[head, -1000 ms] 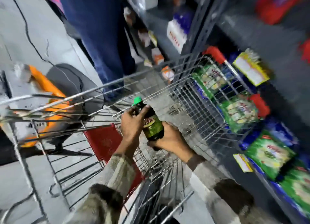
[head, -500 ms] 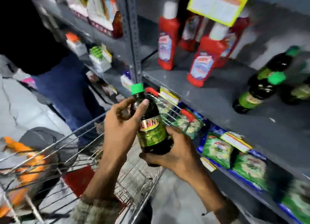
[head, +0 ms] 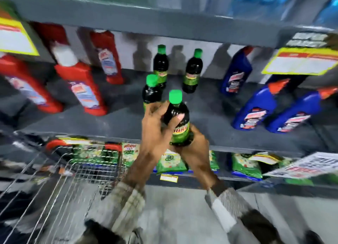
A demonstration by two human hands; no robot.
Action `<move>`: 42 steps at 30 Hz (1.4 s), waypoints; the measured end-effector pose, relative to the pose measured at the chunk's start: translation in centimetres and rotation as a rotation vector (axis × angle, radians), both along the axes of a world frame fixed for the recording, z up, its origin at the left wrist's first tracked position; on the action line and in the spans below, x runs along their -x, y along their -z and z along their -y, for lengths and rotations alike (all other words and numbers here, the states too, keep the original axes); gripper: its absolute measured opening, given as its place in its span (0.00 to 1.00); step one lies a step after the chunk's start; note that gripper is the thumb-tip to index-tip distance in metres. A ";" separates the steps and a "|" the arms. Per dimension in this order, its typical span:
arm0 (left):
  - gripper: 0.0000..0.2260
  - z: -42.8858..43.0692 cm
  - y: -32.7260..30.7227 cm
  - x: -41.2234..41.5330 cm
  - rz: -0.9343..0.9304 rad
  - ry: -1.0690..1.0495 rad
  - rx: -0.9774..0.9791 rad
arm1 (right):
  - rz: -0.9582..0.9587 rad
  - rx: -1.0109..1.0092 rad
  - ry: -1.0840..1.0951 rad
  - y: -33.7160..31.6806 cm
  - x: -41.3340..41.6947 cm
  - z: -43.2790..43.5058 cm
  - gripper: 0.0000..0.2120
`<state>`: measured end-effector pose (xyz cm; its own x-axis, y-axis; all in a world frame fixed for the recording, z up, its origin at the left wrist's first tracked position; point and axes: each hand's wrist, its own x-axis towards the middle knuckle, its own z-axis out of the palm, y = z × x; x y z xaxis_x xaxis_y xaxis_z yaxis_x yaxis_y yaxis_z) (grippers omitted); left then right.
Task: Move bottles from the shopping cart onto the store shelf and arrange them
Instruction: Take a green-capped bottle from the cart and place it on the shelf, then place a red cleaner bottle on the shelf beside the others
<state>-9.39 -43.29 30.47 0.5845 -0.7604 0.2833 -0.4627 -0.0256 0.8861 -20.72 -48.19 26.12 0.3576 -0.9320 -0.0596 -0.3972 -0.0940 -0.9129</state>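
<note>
A dark bottle (head: 176,119) with a green cap and a green label is held upright in both hands, in front of the grey shelf (head: 117,119) and above its front edge. The left hand (head: 157,128) wraps its upper body, thumb laid across the dark part above the label; the right hand (head: 196,145) cups its base from below and behind. On the shelf just beyond the held bottle stand three matching bottles (head: 193,73). The wire cart (head: 78,176) sits below the shelf, left of the forearms.

dark bottle (head: 176,119) w/ green cap, grey shelf (head: 117,119)
</note>
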 end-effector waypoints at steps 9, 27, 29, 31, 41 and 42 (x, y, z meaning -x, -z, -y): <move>0.23 10.0 3.5 -0.5 0.044 0.086 0.084 | -0.016 0.075 0.176 2.1 -2.4 9.2 0.29; 0.11 -3.3 5.6 -5.7 0.081 -0.185 0.217 | 0.313 0.333 -0.045 4.9 -8.7 -7.3 0.27; 0.09 -6.1 6.7 -9.6 0.015 -0.355 0.221 | 0.327 0.386 -0.135 5.5 -12.4 -8.3 0.26; 0.08 -8.6 7.6 -14.1 -0.019 -0.522 0.233 | 0.337 0.412 -0.168 5.2 -16.8 -9.1 0.23; 0.54 -9.7 10.4 -33.4 -0.100 -0.849 -0.040 | 0.192 0.296 -0.112 6.2 -30.6 -3.3 0.37; 0.56 -9.7 10.9 -34.3 -0.113 -0.824 -0.071 | 0.110 0.286 -0.119 6.7 -30.7 -3.3 0.34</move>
<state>24.87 -33.58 19.53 0.9835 -0.0903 0.1569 -0.1795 -0.3745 0.9097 10.00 -44.89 19.47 0.4548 -0.8567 0.2433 -0.2685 -0.3924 -0.8798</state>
